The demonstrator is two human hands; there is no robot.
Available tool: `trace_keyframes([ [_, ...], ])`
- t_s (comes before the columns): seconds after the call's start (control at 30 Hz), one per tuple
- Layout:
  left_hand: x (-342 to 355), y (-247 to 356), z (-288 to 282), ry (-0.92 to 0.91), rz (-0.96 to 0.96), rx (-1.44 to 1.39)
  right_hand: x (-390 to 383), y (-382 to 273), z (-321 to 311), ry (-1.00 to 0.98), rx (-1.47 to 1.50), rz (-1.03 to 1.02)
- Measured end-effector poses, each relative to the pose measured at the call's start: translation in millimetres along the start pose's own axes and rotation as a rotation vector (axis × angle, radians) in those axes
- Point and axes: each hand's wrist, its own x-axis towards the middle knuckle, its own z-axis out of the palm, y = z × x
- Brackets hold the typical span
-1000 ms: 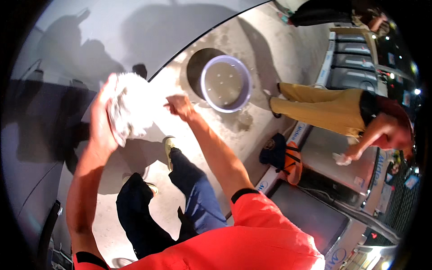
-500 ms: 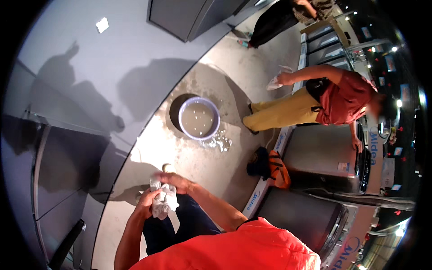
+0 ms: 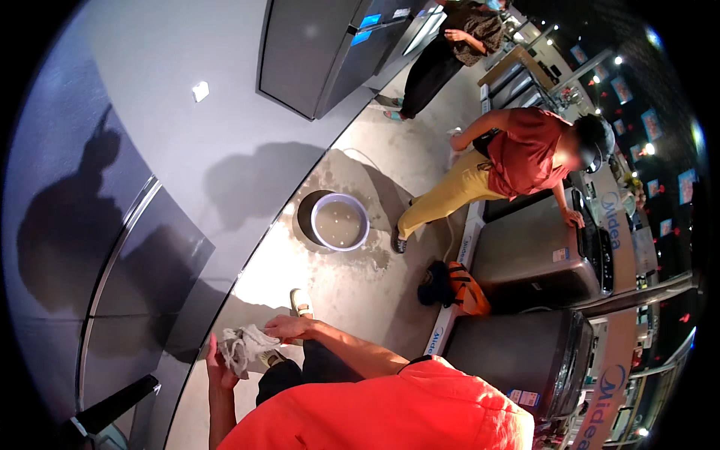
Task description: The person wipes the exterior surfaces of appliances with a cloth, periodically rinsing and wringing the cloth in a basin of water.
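A crumpled whitish cloth (image 3: 244,349) hangs between my two hands in front of my body. My left hand (image 3: 218,367) is closed on its left side. My right hand (image 3: 290,328) pinches the upper right edge, its fingertips partly hidden by the folds. Farther ahead on the floor stands a round lavender basin (image 3: 367,225) holding murky water with light reflections on it. It is well apart from both hands.
Wet patches (image 3: 377,262) surround the basin. On the right stand grey washing machines (image 3: 517,244) on a platform, an orange-and-black bag (image 3: 466,289) beside them. A person in a red shirt (image 3: 525,154) leans there; another (image 3: 431,82) stands farther off. Dark cabinets (image 3: 304,60) line the left.
The bunched cloth has been spread somewhat looser, and my hands have moved apart and lower left. The view has shifted. The person in red has stepped and turned slightly.
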Motion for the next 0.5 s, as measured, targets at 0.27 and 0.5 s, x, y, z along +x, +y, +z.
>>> trace_keyframes([
  [0.27,-84,-15,-14,0.028,0.115,0.171,16,-26,77,0.413,0.660,-0.048],
  [0.5,-96,-7,-28,-0.084,0.030,0.261,-20,-125,91,0.201,1.196,-0.296],
])
